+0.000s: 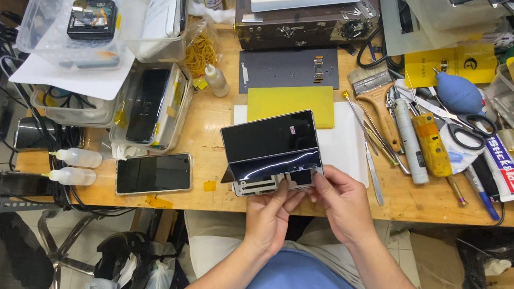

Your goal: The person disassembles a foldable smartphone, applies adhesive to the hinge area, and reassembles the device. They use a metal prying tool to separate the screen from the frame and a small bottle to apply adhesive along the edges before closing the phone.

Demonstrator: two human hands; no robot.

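Observation:
Both my hands hold a dark, glossy phone screen panel with its open silver frame showing along the lower edge, above the front edge of the wooden workbench. My left hand supports the frame from below, fingers under its bottom edge. My right hand pinches the frame's lower right corner with thumb and fingertips. A white sheet and a yellow pad lie on the bench just behind the panel.
A black phone lies flat at front left, next to two small squeeze bottles. Clear plastic boxes stack at the left. Tweezers, screwdrivers, scissors, a brush and a blue air blower crowd the right side.

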